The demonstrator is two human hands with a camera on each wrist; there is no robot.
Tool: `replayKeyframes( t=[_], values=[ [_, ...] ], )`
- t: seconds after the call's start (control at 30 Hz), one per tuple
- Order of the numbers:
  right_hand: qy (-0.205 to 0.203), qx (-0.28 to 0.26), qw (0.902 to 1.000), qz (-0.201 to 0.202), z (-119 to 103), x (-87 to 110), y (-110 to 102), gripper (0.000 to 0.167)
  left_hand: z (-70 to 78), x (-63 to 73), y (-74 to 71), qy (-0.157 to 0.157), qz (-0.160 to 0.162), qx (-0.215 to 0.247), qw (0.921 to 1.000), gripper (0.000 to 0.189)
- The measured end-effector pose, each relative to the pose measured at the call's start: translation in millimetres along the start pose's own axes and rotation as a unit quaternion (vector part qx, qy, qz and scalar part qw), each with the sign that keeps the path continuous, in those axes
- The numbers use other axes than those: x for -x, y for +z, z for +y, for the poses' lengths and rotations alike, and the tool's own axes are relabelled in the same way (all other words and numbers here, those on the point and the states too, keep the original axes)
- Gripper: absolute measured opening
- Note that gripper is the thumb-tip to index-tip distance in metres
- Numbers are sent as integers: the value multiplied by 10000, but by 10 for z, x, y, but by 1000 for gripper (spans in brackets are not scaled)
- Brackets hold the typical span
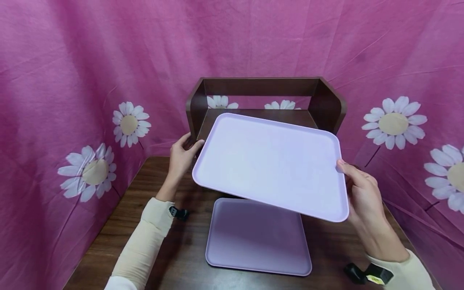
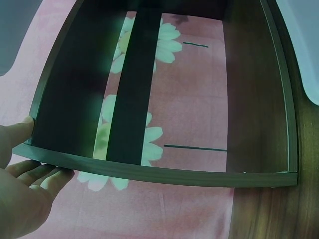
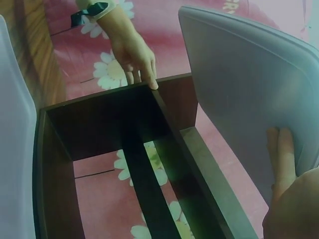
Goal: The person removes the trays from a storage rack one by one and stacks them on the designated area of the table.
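Note:
A dark brown wooden shelf point(image 1: 261, 86) stands at the back of the table. My left hand point(image 1: 180, 159) grips its left side, thumb on the shelf board and fingers outside the side panel, as the left wrist view shows with the hand point(image 2: 25, 194) at a corner. My right hand point(image 1: 362, 195) holds a pale lilac tray point(image 1: 272, 165) by its right edge, thumb on top and fingers point(image 3: 285, 154) flat against its underside. The tray is tilted in the air, lower at the right, and hides the shelf's lower part. Beneath it, another lilac tray point(image 1: 257, 245) lies on the table.
The wooden table point(image 1: 145, 193) reaches back to a pink cloth point(image 1: 253, 40) with printed daisies, which hangs behind and at both sides. Black wrist devices point(image 1: 179, 213) are worn on both sleeves.

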State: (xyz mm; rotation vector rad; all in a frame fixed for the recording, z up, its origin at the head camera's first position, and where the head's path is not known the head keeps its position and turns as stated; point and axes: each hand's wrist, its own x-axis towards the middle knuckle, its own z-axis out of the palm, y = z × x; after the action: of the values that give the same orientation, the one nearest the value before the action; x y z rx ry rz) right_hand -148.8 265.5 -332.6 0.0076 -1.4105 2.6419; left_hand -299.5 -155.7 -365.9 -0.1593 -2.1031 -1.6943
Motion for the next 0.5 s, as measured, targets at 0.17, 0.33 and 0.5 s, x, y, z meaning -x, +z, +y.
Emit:
replayKeyframes(
  t=[0.17,0.33,0.5],
  values=[
    [-31,77,9999,-83,36,39,-41,34,6,4,-9,-67,-32,33,10000,48],
    [2,158,9998,-146,66,67,-61,34,9,0,-16,-144,-90,93,9998,51],
    [-1,229,9995,-211,105,106,-100,36,8,-9,-17,-166,-95,92,9998,50]
  ],
)
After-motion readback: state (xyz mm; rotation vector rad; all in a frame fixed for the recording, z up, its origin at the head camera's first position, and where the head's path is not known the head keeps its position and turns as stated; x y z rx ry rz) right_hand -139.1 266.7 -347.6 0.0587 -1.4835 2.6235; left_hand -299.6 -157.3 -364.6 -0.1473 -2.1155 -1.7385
